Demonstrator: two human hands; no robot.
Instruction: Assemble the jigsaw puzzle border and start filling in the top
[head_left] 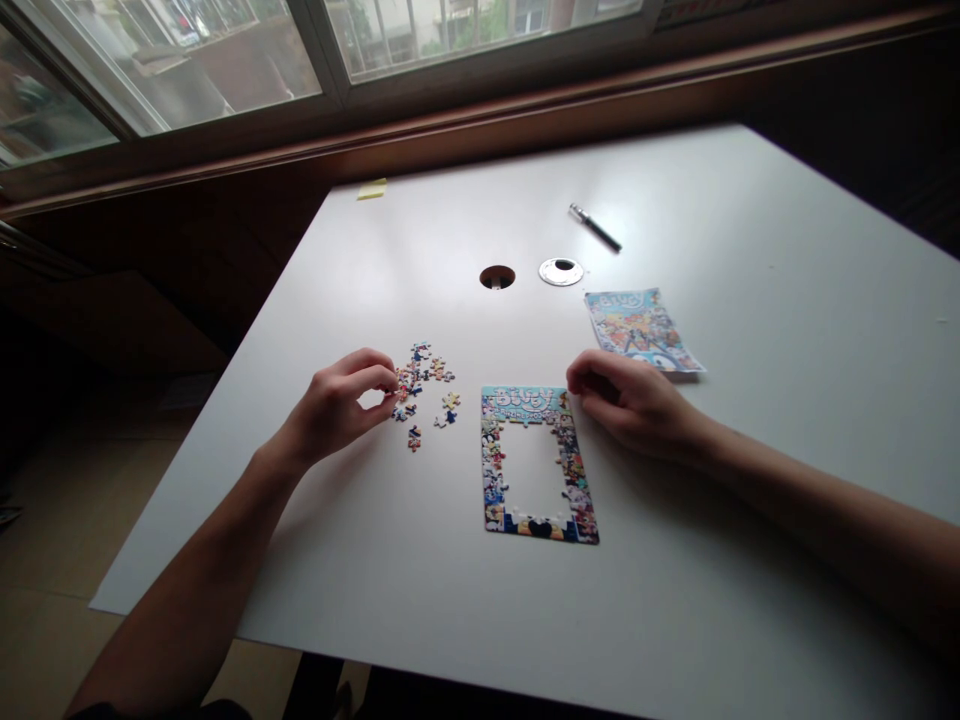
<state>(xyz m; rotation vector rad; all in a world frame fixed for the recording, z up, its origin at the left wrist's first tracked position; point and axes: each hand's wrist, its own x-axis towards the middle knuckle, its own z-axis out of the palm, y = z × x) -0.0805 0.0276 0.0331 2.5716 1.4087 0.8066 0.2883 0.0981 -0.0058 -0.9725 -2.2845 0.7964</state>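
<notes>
A jigsaw puzzle [577,490] lies flat on the white table, its border assembled around a bare middle. Along its top runs a light blue strip with white lettering. To its left is a loose cluster of small colourful puzzle pieces [437,370]. My left hand [341,400] is at the left edge of that cluster, thumb and forefinger pinched; whether a piece is between the tips cannot be made out. My right hand [626,400] rests curled by the puzzle's top right corner, its fingertips folded under, so anything inside is hidden.
Behind my right hand lies a printed picture sheet [637,325]. Farther back are a dark pen-like stick [598,228], a round metal cover [560,271] and a round hole [497,277] in the table [450,610]. Yellow tape [372,189] marks the far left corner, below a window.
</notes>
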